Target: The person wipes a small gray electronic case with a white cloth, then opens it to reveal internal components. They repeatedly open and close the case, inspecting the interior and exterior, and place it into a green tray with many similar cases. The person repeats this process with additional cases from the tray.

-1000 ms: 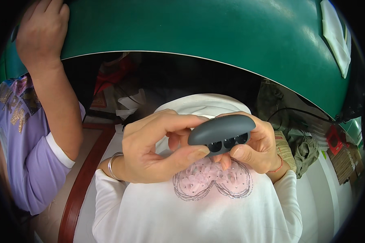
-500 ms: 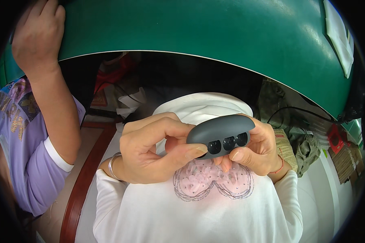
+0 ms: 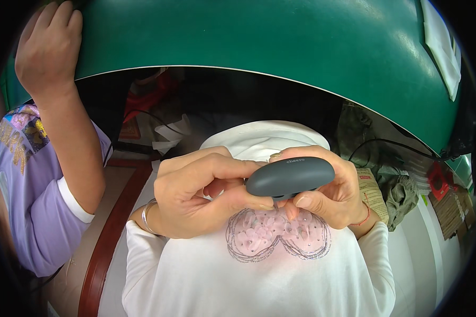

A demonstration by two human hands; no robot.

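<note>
A dark grey, smooth oval earbud case (image 3: pixel 291 176) is held up in front of my chest, its rounded lid facing up. My left hand (image 3: pixel 203 190) pinches its left end between thumb and fingers. Around the right end curl the fingers of my right hand (image 3: pixel 330 187), with the thumb under the front edge. Only slivers of glossy black show below the lid; the rest of the inside is hidden.
Beyond my lap stands a green table (image 3: pixel 248 34) with a pale edge. A white cloth or paper (image 3: pixel 441 50) lies at its far right. At left, another person's hand (image 3: pixel 50 50) rests on the table. Cardboard (image 3: pixel 449 211) and a crumpled dark green bag (image 3: pixel 399 195) are at right.
The case has tipped so that its lid's outer face shows and the glossy black inside, visible before, is mostly hidden. Both my hands keep hold of it.
</note>
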